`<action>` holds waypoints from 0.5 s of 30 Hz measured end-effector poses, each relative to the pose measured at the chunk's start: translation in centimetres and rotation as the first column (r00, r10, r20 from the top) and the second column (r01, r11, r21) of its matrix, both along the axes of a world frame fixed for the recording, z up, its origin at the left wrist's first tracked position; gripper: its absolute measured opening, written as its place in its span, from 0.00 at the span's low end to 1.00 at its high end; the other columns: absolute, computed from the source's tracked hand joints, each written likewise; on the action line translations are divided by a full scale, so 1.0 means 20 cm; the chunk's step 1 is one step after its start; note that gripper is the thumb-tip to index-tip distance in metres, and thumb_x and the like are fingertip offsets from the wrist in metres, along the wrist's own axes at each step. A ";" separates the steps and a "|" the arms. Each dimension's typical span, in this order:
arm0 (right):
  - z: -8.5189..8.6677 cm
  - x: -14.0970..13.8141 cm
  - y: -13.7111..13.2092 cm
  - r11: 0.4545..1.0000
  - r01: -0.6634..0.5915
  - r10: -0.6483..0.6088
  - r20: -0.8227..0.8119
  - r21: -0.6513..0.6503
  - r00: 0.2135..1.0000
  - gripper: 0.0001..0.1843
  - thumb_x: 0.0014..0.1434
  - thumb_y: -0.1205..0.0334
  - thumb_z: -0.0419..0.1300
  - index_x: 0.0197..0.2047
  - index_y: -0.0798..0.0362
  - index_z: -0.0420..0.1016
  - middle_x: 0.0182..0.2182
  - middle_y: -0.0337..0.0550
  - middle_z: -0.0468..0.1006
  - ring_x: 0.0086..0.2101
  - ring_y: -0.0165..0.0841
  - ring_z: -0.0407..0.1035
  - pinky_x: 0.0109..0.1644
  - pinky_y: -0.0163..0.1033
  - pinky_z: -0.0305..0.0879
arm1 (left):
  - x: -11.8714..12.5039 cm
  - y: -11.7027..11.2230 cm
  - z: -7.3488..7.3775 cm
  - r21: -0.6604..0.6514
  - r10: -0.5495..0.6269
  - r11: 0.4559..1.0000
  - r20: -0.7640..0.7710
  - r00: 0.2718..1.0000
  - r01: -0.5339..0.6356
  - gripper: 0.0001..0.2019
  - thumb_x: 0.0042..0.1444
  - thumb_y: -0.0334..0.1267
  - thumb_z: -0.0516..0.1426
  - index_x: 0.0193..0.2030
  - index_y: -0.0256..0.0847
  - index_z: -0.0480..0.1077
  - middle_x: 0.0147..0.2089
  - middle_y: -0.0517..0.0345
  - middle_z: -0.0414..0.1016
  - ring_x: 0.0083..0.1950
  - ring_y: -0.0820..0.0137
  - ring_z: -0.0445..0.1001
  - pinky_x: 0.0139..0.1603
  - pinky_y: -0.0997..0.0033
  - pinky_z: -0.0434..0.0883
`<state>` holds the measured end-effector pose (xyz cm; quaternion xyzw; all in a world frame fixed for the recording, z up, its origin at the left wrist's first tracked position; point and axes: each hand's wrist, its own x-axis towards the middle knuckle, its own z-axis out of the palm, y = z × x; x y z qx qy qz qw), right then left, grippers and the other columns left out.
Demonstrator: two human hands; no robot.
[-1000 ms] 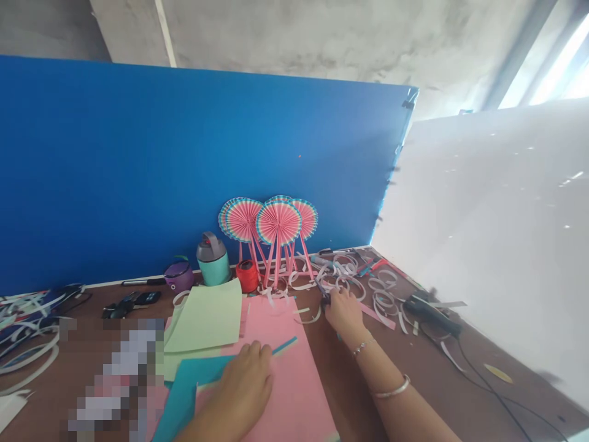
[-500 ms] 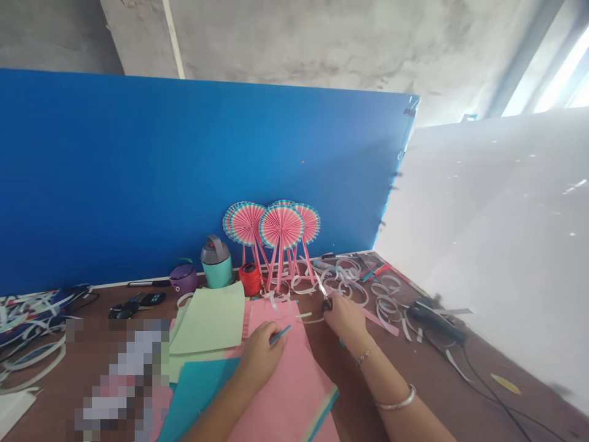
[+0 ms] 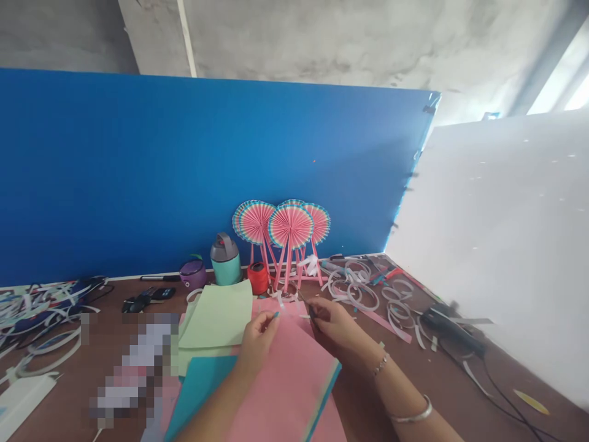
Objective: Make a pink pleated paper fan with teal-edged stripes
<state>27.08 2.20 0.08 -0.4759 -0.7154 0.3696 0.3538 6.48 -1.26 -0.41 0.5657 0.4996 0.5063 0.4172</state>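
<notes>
My left hand (image 3: pixel 258 336) is closed in a pinch above the pink paper (image 3: pixel 294 368), and a short end of blue paper strip (image 3: pixel 277 314) sticks out of its fingertips. To the right, my right hand (image 3: pixel 335 322) is closed around the dark handles of a pair of scissors (image 3: pixel 312 312), whose blades point up and left, short of the left hand. Under the left forearm lies blue paper (image 3: pixel 202 374). Light green sheets (image 3: pixel 218 316) rest beside the left hand. One edge of the pink paper carries a pale and blue border (image 3: pixel 324 396).
Pink round folded-paper fans (image 3: pixel 290 226) lean against the blue partition (image 3: pixel 184 166). Before them stand a red spool (image 3: pixel 258 279), a teal flask (image 3: pixel 226 265) and a purple pot (image 3: pixel 192 274). Curled paper strips (image 3: pixel 363 294) litter the right; a black device (image 3: pixel 453 328) with a cord lies beyond.
My right hand has brought the scissors left, nearer my left hand. The blue strip showing from the left fingers is much shorter. The view has shifted slightly left.
</notes>
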 end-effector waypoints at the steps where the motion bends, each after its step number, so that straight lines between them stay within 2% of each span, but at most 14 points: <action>1: 0.01 -0.01 -0.01 0.999 -0.047 0.047 -0.001 -0.004 0.999 0.23 0.49 0.70 0.54 0.50 0.56 0.71 0.39 0.43 0.76 0.39 0.34 0.69 0.44 0.37 0.64 | 0.00 0.00 0.00 0.000 0.003 1.000 0.012 1.000 -0.003 0.17 0.49 0.53 0.54 0.26 0.38 0.67 0.22 0.64 0.59 0.26 0.73 0.58 0.28 0.75 0.58; 4: 0.03 -0.02 -0.03 0.994 -0.111 0.110 -0.015 -0.026 0.994 0.22 0.48 0.70 0.54 0.48 0.56 0.71 0.38 0.43 0.76 0.39 0.33 0.69 0.45 0.38 0.65 | 0.00 0.00 0.00 0.006 0.012 1.000 0.036 0.999 -0.012 0.17 0.49 0.52 0.55 0.26 0.38 0.67 0.23 0.64 0.59 0.27 0.73 0.59 0.29 0.75 0.59; 8: 0.06 -0.03 -0.05 0.974 -0.216 0.213 -0.062 -0.060 0.975 0.19 0.46 0.71 0.55 0.44 0.54 0.74 0.42 0.43 0.75 0.42 0.33 0.68 0.48 0.36 0.64 | 0.00 0.00 0.00 0.015 0.032 0.999 0.038 0.999 -0.033 0.14 0.49 0.49 0.54 0.25 0.39 0.66 0.23 0.64 0.60 0.28 0.72 0.60 0.30 0.74 0.59; 10: 0.07 -0.03 -0.06 0.964 -0.256 0.253 -0.052 -0.067 0.966 0.16 0.48 0.69 0.56 0.41 0.54 0.76 0.39 0.42 0.76 0.40 0.33 0.69 0.46 0.36 0.65 | 0.00 0.00 0.00 0.015 0.042 0.999 0.032 0.999 -0.042 0.13 0.49 0.48 0.53 0.26 0.39 0.67 0.23 0.64 0.62 0.28 0.72 0.61 0.31 0.74 0.60; 15: 0.11 -0.05 -0.09 0.970 -0.233 0.234 0.008 -0.073 0.972 0.12 0.50 0.65 0.58 0.38 0.55 0.78 0.33 0.41 0.77 0.35 0.33 0.69 0.40 0.34 0.65 | 0.00 0.01 -0.01 0.005 0.046 0.999 0.023 0.999 -0.046 0.12 0.48 0.46 0.53 0.26 0.39 0.68 0.24 0.62 0.65 0.29 0.71 0.63 0.31 0.74 0.61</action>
